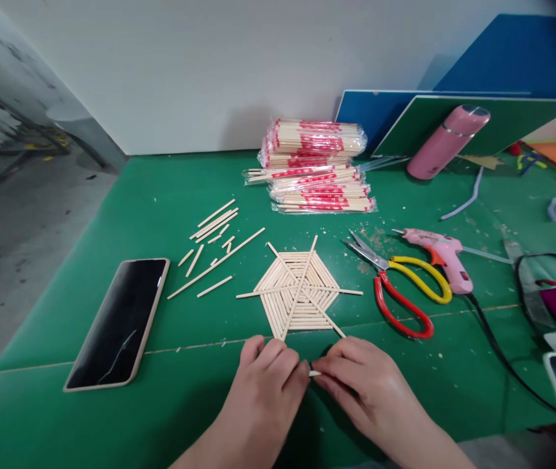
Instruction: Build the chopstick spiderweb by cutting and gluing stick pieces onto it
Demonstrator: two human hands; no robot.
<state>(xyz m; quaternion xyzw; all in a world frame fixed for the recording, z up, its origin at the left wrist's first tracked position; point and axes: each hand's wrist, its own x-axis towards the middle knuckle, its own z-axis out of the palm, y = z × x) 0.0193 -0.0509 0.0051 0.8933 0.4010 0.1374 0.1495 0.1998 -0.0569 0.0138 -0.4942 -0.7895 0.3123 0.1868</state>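
Both hands are at the front of the green table (200, 365), close together. My left hand (268, 384) is closed round a thin wooden stick (314, 374), whose pale end shows between the hands. The fingertips of my right hand (366, 384) pinch at that same end. Just beyond them lies a hexagonal web of sticks (302, 290), with three longer sticks crossing at its middle and sticking out past its edges. Cut loose sticks (217, 225) of various lengths are scattered to its left.
A phone (119, 322) lies on the left. Scissors (395, 280) and a pink glue gun (439, 254) with a cord are on the right. Bagged sticks (317, 166) are stacked at the back, beside a pink bottle (448, 142) leaning against boards (400, 124).
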